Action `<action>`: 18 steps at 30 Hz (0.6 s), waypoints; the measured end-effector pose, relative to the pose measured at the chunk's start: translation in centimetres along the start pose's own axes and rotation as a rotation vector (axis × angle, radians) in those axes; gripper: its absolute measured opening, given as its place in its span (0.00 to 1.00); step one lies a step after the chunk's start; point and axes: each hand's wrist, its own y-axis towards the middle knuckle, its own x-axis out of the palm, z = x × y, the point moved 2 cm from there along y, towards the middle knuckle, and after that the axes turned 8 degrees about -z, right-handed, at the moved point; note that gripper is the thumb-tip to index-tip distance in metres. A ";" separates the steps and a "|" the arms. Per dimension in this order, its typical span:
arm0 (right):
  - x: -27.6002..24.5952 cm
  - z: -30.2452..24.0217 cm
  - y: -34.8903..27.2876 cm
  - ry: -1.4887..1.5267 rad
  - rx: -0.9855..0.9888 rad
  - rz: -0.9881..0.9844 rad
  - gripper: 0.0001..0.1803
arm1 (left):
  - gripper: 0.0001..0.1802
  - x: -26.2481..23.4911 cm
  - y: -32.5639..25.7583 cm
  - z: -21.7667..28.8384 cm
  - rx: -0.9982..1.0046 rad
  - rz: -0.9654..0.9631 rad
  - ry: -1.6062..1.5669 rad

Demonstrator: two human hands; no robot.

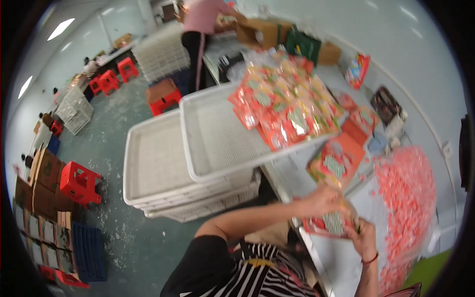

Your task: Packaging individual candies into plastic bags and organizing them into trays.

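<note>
Over the white table (341,252), my left hand (322,200) and my right hand (365,240) grip one red printed pouch (329,225) with a clear window. The left fingers close on its upper edge, the right fingers pinch its right side. Just beyond them lie flat red pouches (336,161) of the same kind. To the right of my hands, small pink wrapped-looking pieces (408,198) spread in a large heap, partly under clear plastic. A pile of filled pouches (292,109) rests in a white mesh tray (213,133).
That tray overlaps stacked white trays (153,158) at the table's left. Farther along the table are a brown carton (264,32), a green box (303,45) and a dark bag (387,105). A person in pink (200,17) stands there. Red stools (81,183) dot the floor.
</note>
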 end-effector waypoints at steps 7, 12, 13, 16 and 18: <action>-0.9 -0.6 1.6 -0.043 -0.025 0.101 0.08 | 0.27 -3.1 1.8 0.9 -0.223 0.119 0.290; -0.5 -5.2 4.7 0.641 0.128 0.038 0.08 | 0.68 -0.3 -1.9 0.6 -0.159 -0.004 0.566; -0.1 -6.4 5.5 0.697 0.111 0.033 0.08 | 0.68 -0.1 -2.1 0.1 -0.161 -0.002 0.569; 1.3 -9.0 8.3 0.619 -0.105 -0.043 0.09 | 0.67 -1.6 -1.6 0.2 -0.081 0.235 0.407; 2.3 -11.6 9.8 0.776 -0.125 -0.047 0.09 | 0.65 -3.2 -2.0 -0.6 -0.073 0.302 0.078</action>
